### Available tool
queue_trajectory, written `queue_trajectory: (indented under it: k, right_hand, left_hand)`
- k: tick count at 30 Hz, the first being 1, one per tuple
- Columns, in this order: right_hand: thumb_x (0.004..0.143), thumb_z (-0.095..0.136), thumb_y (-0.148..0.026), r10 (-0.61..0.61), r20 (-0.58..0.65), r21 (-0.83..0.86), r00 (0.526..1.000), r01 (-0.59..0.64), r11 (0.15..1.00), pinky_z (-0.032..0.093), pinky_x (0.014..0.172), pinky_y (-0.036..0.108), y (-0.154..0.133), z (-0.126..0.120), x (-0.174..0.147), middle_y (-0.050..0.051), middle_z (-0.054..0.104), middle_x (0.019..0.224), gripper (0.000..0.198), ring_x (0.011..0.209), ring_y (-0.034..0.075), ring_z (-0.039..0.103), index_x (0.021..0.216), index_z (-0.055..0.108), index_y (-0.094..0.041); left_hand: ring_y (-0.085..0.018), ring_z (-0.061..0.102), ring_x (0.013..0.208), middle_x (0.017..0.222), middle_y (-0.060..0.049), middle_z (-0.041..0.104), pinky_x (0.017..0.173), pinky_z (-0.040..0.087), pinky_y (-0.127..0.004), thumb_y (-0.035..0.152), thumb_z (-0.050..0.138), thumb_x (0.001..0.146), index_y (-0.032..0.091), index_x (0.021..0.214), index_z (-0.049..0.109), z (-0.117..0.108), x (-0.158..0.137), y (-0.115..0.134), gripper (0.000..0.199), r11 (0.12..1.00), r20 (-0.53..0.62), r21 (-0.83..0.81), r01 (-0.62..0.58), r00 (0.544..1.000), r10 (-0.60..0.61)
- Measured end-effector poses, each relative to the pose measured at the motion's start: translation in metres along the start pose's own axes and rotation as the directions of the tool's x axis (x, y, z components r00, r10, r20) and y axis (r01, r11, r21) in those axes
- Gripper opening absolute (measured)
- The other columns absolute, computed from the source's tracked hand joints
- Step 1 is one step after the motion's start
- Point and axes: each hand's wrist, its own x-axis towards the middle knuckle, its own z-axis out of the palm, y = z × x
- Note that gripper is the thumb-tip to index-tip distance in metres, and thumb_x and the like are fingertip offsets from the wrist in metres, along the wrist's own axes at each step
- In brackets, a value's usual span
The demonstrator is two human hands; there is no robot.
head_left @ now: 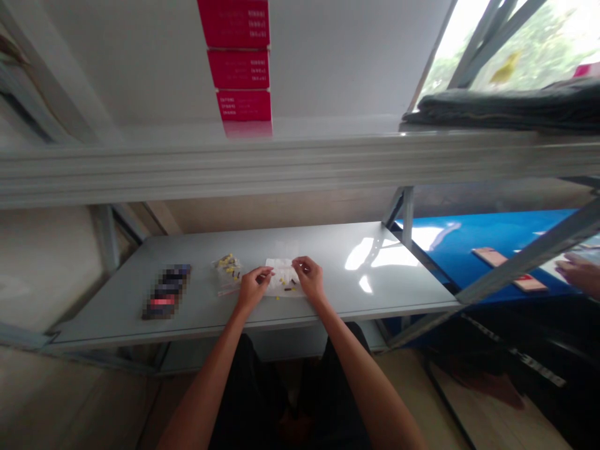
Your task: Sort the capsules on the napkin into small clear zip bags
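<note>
Far L on the grey table (328, 244): a dark item (167, 292), pixelated, can't ID it, well apart from the hands. Next, a clear bag (227, 267) w/ small yellow & dark pcs in it, lying just L of the L hand (254, 284). L hand is over the sheet's L edge, thumb & fingertips drawn together, pointing in toward the R; can't tell if anything tiny is pinched there.

Btwn the hands lies the white sheet (275, 289), flat, paper or plastic unclear, w/ loose pcs on its near half. Yellow bit (282, 280) sits R of the L fingertips & a touch nearer the body. Dark pc (287, 289) is lower, btwn both hands, long axis approx L–R, so crosswise to the wearer; 2nd dark pc (293, 281) is tilted on a diagonal & closest to the R hand, just L of its palm side. One yellow pc (277, 298) is off the sheet's near edge, on bare table.

R hand (310, 276) is at the sheet's R edge, fingers curled toward the L, fingertips beyond the dark pcs; grip contents can't be made out. For both dark pcs, R hand is the nearer one
</note>
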Motion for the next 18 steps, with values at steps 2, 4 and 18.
queue_trajectory:
  k: [2,4,18]
  right_hand:
    - [0.091,0.057,-0.041,0.004,-0.058,-0.01,0.998,-0.005,1.0,0.043,0.061,0.027,-0.002,-0.001,-0.001,0.005,0.071,0.079,0.025,0.066,0.017,0.057,0.086,0.069,-0.019]
    - [0.091,0.056,-0.04,0.01,-0.089,-0.018,0.996,-0.011,1.0,0.042,0.061,0.027,-0.004,-0.002,-0.001,0.005,0.07,0.078,0.025,0.066,0.017,0.056,0.086,0.068,-0.019]
    - [0.09,0.055,-0.038,0.022,-0.17,-0.028,0.985,-0.027,0.999,0.041,0.06,0.026,-0.003,-0.001,-0.003,0.002,0.065,0.071,0.022,0.063,0.016,0.054,0.083,0.064,-0.019]
  left_hand:
    - [-0.025,0.071,0.085,0.092,-0.008,0.079,0.08,0.053,-0.035,0.033,0.076,0.078,0.021,0.093,0.079,0.001,0.001,0.0,0.02,1.0,0.012,0.01,0.005,1.0,-0.005]
    - [-0.024,0.069,0.083,0.091,-0.008,0.078,0.079,0.053,-0.035,0.033,0.075,0.079,0.022,0.089,0.08,0.0,0.001,0.001,0.016,0.999,0.009,0.037,-0.005,1.0,0.004]
    - [-0.026,0.06,0.099,0.092,-0.006,0.072,0.092,0.047,-0.04,0.032,0.079,0.08,0.028,0.077,0.079,-0.017,-0.023,0.007,0.006,0.908,0.393,0.282,-0.309,0.901,0.184]
